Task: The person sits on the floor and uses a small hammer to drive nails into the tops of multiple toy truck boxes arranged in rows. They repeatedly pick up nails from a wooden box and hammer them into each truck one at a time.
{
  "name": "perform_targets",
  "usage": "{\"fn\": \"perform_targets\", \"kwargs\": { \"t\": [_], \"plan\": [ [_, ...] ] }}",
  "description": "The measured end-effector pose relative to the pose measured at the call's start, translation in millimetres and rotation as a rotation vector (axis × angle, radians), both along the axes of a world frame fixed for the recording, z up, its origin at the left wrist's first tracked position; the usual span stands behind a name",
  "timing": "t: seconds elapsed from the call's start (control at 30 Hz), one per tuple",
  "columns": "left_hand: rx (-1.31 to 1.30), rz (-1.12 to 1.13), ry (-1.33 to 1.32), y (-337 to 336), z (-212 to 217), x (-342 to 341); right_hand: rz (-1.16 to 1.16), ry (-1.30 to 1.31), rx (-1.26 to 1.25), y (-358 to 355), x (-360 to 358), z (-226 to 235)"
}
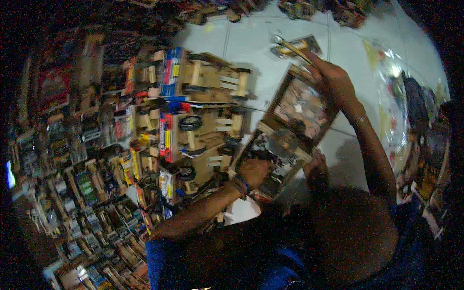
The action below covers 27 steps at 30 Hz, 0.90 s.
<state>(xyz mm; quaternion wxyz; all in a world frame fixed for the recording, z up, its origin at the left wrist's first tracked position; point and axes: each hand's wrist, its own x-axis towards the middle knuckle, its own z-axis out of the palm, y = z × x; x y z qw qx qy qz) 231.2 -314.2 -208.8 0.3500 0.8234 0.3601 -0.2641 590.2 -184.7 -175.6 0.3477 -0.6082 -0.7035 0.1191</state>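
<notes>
My right hand is closed round a slim wooden-handled tool with a silvery end, which looks like a small hammer. It is above the far end of a wooden box split into compartments. Small scraps and pale pieces fill the far compartment. Dark small parts and bits of metal lie in the near one, where my left hand reaches in. The fingers of that hand are hidden in shadow and blur. Beyond the box, a flat packet with a yellow-orange patch lies on the tiled floor.
Wooden toy trucks with black wheels and coloured panels lie on their sides to my left. Many more wooden models crowd the far left. Clear plastic wrapping lies on the right. My bare foot is beside the box.
</notes>
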Motion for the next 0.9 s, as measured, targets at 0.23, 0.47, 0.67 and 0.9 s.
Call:
{"fn": "perform_targets", "kwargs": {
  "t": [0.23, 0.47, 0.67, 0.9],
  "plan": [
    [0.041, 0.070, -0.162, 28.0, 49.6, 9.3, -0.030, 0.078, -0.189, 2.5, -2.3, 10.0],
    [-0.172, -0.030, -0.259, 45.4, 135.8, 32.3, -0.019, 0.106, -0.322, 0.2, -2.2, 25.8],
    [-0.312, 0.416, -0.683, 75.2, 271.8, -43.4, 0.000, 0.022, -0.105, 0.6, -12.5, 38.5],
    [-0.088, 1.076, -0.690, 79.0, 305.8, -170.3, 0.123, 0.028, -0.176, 28.0, -29.6, 107.0]
  ]
}}
